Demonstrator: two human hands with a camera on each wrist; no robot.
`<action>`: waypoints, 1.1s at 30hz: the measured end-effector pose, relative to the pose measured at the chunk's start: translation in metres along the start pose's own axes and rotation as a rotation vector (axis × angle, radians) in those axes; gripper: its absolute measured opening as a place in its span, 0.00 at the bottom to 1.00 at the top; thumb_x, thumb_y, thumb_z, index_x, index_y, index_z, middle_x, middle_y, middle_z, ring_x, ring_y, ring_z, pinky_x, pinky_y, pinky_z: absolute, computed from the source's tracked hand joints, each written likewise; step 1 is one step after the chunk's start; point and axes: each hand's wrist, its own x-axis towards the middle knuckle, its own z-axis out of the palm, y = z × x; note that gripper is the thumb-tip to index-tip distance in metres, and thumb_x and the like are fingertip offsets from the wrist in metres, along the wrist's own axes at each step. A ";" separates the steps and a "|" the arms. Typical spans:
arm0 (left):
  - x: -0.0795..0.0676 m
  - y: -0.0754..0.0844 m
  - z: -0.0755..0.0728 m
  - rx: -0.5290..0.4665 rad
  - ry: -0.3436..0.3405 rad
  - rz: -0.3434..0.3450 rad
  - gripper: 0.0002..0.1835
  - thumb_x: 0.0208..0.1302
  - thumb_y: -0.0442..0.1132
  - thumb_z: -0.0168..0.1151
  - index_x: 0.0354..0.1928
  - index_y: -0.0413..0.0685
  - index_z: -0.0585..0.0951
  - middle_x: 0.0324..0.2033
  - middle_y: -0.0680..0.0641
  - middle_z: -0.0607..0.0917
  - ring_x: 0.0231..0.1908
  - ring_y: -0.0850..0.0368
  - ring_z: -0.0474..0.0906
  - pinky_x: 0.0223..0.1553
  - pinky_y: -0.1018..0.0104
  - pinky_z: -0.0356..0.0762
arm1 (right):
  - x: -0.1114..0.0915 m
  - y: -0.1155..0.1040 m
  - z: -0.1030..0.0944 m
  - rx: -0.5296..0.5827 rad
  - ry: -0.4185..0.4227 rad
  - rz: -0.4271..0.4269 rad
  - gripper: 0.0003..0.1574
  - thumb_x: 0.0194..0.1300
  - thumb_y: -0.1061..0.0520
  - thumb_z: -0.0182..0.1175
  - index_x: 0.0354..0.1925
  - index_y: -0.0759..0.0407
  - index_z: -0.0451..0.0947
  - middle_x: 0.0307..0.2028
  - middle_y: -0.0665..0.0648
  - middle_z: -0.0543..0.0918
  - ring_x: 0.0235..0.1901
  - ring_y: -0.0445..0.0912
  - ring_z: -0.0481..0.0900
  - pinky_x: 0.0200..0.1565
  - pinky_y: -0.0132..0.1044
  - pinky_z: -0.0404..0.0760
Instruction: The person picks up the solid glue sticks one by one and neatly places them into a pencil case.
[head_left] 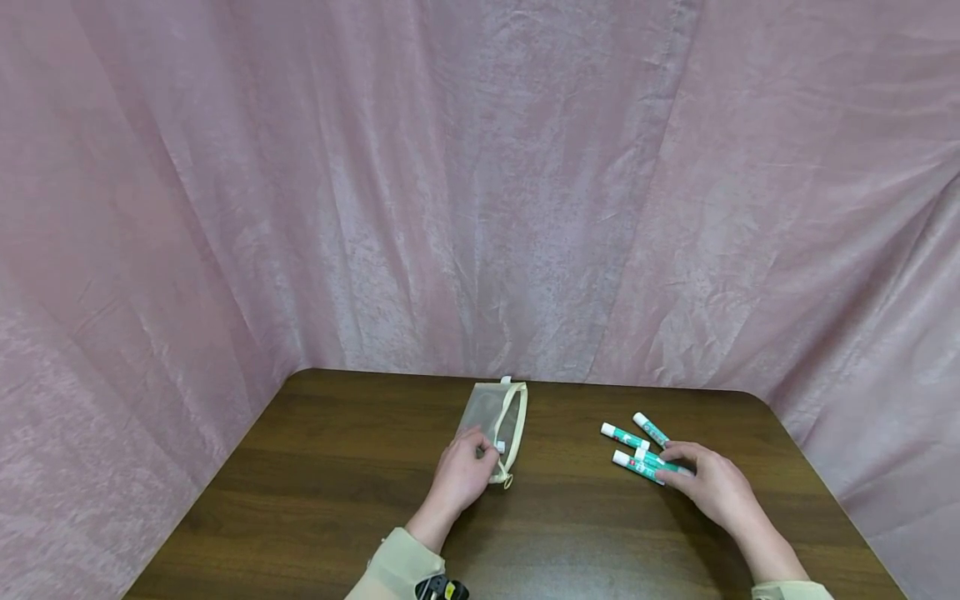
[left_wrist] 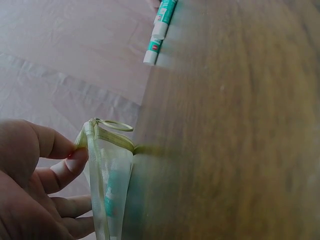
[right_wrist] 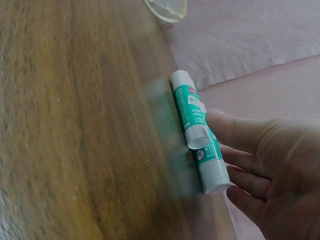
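A cream-edged mesh zip pouch (head_left: 486, 407) lies on the table with its mouth apart. My left hand (head_left: 467, 468) pinches its edge between thumb and forefinger; in the left wrist view, a ring pull (left_wrist: 117, 125) sits at the zip's end. Through the mesh shows a teal shape, and a white cap (head_left: 500, 447) is visible at the pouch opening. Several green-and-white glue sticks (head_left: 625, 437) lie close together to the right. Over them is my right hand (head_left: 716, 483), thumb and fingers on either side of one glue stick (right_wrist: 212, 172), its thumb touching it.
The brown wooden table (head_left: 337, 467) has rounded far corners. Behind it hangs a pink velvet curtain (head_left: 480, 183), close to the far edge. Bare wood lies between the pouch and the glue sticks.
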 end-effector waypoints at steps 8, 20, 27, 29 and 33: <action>-0.008 0.028 -0.024 -0.050 -0.045 0.013 0.08 0.64 0.39 0.61 0.25 0.51 0.81 0.63 0.31 0.86 0.69 0.26 0.77 0.70 0.30 0.71 | 0.000 -0.001 0.001 0.017 -0.014 0.017 0.18 0.68 0.44 0.78 0.51 0.48 0.89 0.67 0.66 0.84 0.56 0.65 0.84 0.51 0.61 0.80; 0.002 -0.008 0.006 -0.012 0.000 0.001 0.10 0.62 0.41 0.63 0.22 0.62 0.80 0.62 0.38 0.88 0.70 0.34 0.79 0.71 0.36 0.72 | 0.001 0.001 0.003 0.001 0.010 0.012 0.16 0.66 0.45 0.79 0.48 0.47 0.88 0.66 0.64 0.86 0.58 0.65 0.85 0.51 0.61 0.80; 0.003 -0.008 0.006 -0.015 -0.016 -0.025 0.11 0.61 0.41 0.64 0.22 0.62 0.79 0.63 0.38 0.88 0.71 0.35 0.78 0.73 0.37 0.71 | 0.003 0.002 0.001 -0.021 0.013 0.033 0.25 0.67 0.45 0.78 0.58 0.51 0.87 0.60 0.66 0.87 0.46 0.56 0.83 0.46 0.57 0.80; 0.003 -0.007 0.005 -0.016 -0.019 -0.022 0.11 0.62 0.41 0.64 0.22 0.62 0.79 0.63 0.38 0.88 0.71 0.35 0.78 0.73 0.36 0.70 | 0.003 0.002 0.001 -0.022 0.012 0.031 0.26 0.67 0.45 0.78 0.59 0.52 0.87 0.60 0.67 0.87 0.49 0.59 0.85 0.48 0.60 0.80; 0.001 -0.001 0.000 -0.028 -0.016 -0.012 0.11 0.63 0.41 0.63 0.23 0.61 0.80 0.63 0.37 0.88 0.71 0.34 0.78 0.72 0.34 0.70 | 0.002 0.003 0.002 -0.022 0.032 0.007 0.25 0.66 0.46 0.79 0.57 0.53 0.88 0.62 0.67 0.86 0.56 0.65 0.85 0.50 0.65 0.81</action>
